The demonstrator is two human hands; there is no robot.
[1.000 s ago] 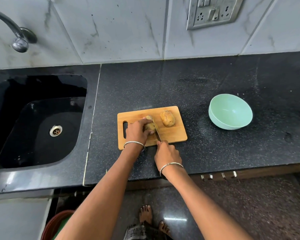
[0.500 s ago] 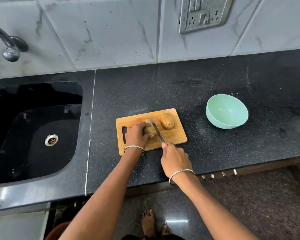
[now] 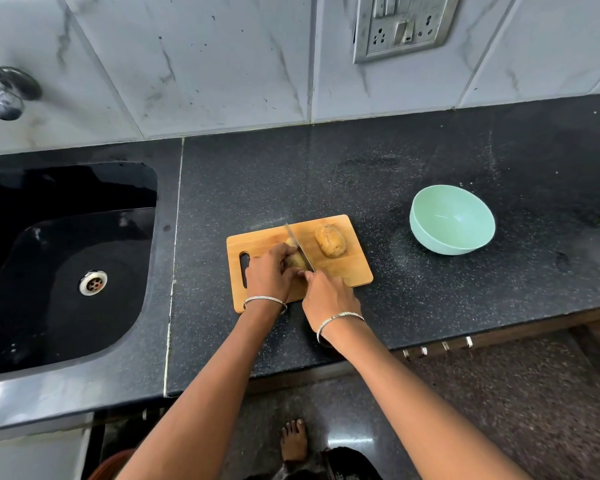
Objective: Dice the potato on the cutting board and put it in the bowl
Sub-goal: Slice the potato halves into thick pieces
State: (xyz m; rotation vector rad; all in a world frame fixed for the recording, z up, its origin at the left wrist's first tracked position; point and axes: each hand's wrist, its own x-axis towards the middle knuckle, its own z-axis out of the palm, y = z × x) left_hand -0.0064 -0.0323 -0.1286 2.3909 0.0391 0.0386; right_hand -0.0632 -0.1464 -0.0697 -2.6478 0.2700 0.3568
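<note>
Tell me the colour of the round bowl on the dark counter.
The round bowl is plain pale mint green; head view.

Bare forearms (image 3: 219,382) here, and a thin silver bangle (image 3: 264,300) circles the wrist of the left hand (image 3: 271,277); a matching bangle (image 3: 340,319) sits at the right hand (image 3: 329,299). Down below, one bare foot (image 3: 293,441) beside dark patterned cloth (image 3: 343,464).

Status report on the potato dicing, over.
Left hand holds potato piece on cutting board. Right hand grips knife, blade against it. Other piece untouched. Mint bowl empty; nothing blocking.
</note>
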